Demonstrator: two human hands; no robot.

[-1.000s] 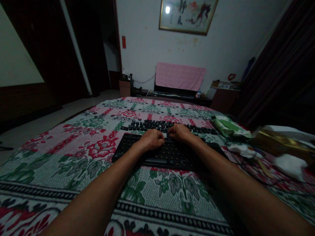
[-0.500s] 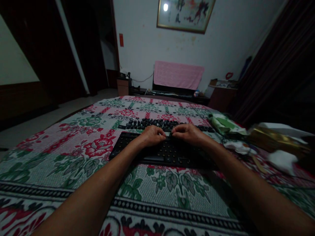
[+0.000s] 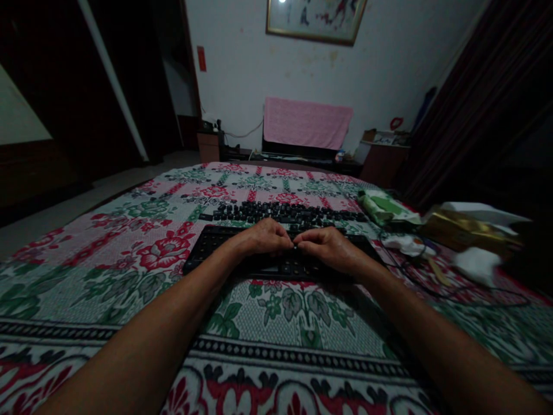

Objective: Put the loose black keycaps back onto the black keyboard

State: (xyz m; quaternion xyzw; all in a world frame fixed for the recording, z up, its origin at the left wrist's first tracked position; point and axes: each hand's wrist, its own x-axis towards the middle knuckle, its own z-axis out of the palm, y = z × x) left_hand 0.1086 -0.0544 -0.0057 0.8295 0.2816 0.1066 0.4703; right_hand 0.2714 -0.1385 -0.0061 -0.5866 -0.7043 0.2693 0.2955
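Many keycaps point(image 3: 302, 213) lie detached beyond the keyboard point(image 3: 205, 249); left hand point(image 3: 266, 237) and right hand point(image 3: 332, 248) are narrowed, grip indeterminate.

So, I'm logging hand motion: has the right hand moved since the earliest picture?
Yes. Judged against the keyboard, the right hand has come nearer the camera, away from the loose keycaps beyond the keyboard's far edge.

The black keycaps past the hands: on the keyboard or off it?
Off: the black keycaps lie in a band on the patterned cloth; cloth shows between them and the keyboard.
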